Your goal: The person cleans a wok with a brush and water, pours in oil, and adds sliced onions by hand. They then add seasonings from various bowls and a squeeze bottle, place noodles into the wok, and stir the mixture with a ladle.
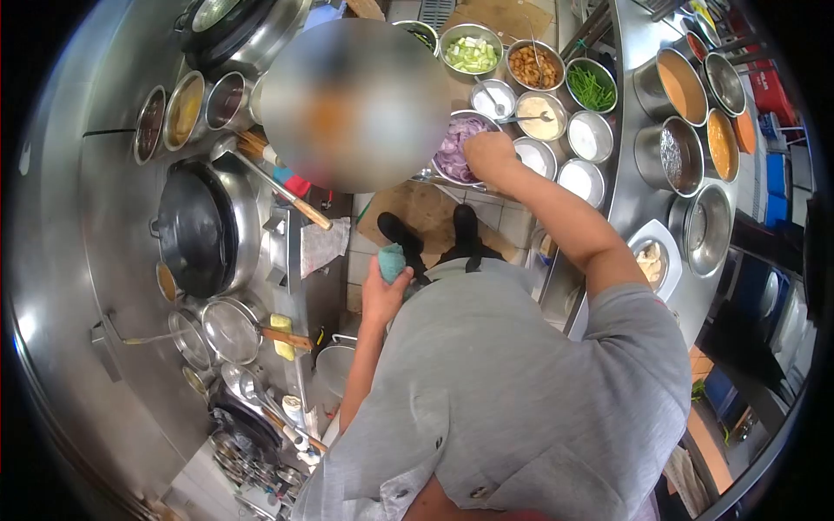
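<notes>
My left hand (380,297) is closed around a folded green cloth (393,261), held low in front of my body. My right arm reaches forward to a metal bowl of sliced red onion (455,149). There my right hand (492,158) is at the bowl's right side, its fingers curled down onto the slices; the fingertips are hidden. Close by are a bowl of white powder (536,156), a bowl of cream-coloured powder (540,124) with a spoon in it, and a small bowl of white seasoning (493,98).
Farther along stand bowls of chopped pale green vegetable (471,54), browned chunks (532,68) and green beans (592,89). Sauce pots (681,85) line the right counter. To my left are a black wok (193,229), a long-handled ladle (278,187) and strainers (231,331). A blurred patch hides the upper middle.
</notes>
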A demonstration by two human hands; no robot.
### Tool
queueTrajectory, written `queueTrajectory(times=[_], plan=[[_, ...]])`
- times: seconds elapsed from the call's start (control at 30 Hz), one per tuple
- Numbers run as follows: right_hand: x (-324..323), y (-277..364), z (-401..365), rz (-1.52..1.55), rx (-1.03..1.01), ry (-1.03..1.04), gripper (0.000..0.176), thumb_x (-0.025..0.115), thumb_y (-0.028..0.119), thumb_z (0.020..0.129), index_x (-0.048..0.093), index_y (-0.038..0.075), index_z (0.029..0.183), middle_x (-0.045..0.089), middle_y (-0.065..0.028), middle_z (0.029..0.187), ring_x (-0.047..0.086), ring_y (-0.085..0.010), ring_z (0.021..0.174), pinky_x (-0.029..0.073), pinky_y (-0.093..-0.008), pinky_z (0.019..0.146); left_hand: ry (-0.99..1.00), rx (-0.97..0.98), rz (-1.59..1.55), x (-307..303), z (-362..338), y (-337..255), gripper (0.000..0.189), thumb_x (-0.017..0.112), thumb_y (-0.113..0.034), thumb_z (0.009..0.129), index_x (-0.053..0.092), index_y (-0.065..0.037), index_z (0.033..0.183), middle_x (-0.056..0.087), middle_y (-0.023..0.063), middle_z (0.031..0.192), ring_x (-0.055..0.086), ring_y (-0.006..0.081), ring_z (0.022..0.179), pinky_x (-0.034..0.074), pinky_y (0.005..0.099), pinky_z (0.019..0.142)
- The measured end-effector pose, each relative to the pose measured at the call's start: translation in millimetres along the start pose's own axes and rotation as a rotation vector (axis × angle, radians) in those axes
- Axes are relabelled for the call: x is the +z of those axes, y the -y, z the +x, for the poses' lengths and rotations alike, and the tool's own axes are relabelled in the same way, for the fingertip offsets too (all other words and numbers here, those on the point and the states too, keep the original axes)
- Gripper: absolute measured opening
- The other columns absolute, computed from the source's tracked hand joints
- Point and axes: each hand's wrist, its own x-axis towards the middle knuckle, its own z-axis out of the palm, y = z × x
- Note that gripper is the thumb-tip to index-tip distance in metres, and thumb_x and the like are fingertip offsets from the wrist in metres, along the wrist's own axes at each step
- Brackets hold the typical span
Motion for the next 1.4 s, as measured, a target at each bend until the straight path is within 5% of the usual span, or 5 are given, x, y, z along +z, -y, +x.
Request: queueTrajectory(times=[0.47, 0.83, 0.97, 1.1, 1.4], plan=[[-1, 8, 7, -0.011, -0.027, 0.129, 0.019, 0.069, 0.017, 0.084, 0.075, 0.010, 0.100, 0.077, -0.0188, 0.097, 0.076, -0.0359, 0.095, 0.061, -0.0475, 0.082, -0.023, 0.035, -0.061, -7, 13, 16, 0.061, 0.075, -0.042, 0.088, 0.051, -0.007, 0.132, 0.068, 0.0249, 0.115, 0.066, 0.0459, 0.110, 0.051, 0.0485, 0.092], [-2, -18, 17, 0.271, -0.242, 0.042, 0.024, 0.077, 0.023, 0.072, 0.076, 0.004, 0.088, 0.074, -0.0227, 0.093, 0.074, -0.0385, 0.085, 0.060, -0.0465, 0.079, -0.006, -0.073, -0.154, -22, 23, 25, 0.052, 0.075, -0.038, 0.089, 0.052, -0.006, 0.124, 0.070, 0.0204, 0.106, 0.068, 0.0405, 0.103, 0.052, 0.0457, 0.086], [-36, -26, 16, 0.586, 0.040, 0.245, 0.025, 0.082, 0.022, 0.075, 0.072, 0.001, 0.084, 0.068, -0.0144, 0.062, 0.065, -0.0232, 0.050, 0.050, -0.0382, 0.050, -0.073, -0.081, -0.144, -27, 17, 30, 0.056, 0.075, -0.042, 0.088, 0.053, -0.006, 0.123, 0.070, 0.0205, 0.104, 0.069, 0.0413, 0.100, 0.051, 0.0467, 0.086], [-32, -43, 10, 1.030, 0.286, 0.283, 0.022, 0.076, 0.009, 0.082, 0.069, 0.002, 0.102, 0.063, -0.0009, 0.065, 0.055, -0.0077, 0.047, 0.035, -0.0230, 0.038, -0.102, -0.097, -0.195, -33, 17, 52, 0.061, 0.075, -0.048, 0.086, 0.053, -0.005, 0.123, 0.070, 0.0223, 0.104, 0.068, 0.0432, 0.101, 0.051, 0.0476, 0.086], [-155, 92, 27, 1.133, 0.129, 0.145, 0.022, 0.080, 0.006, 0.082, 0.070, 0.002, 0.101, 0.068, -0.0017, 0.072, 0.052, -0.0051, 0.048, 0.035, -0.0213, 0.041, -0.179, -0.081, -0.330, -74, 36, 106, 0.072, 0.075, -0.053, 0.084, 0.052, -0.001, 0.130, 0.069, 0.0272, 0.114, 0.066, 0.0466, 0.110, 0.050, 0.0489, 0.093]])
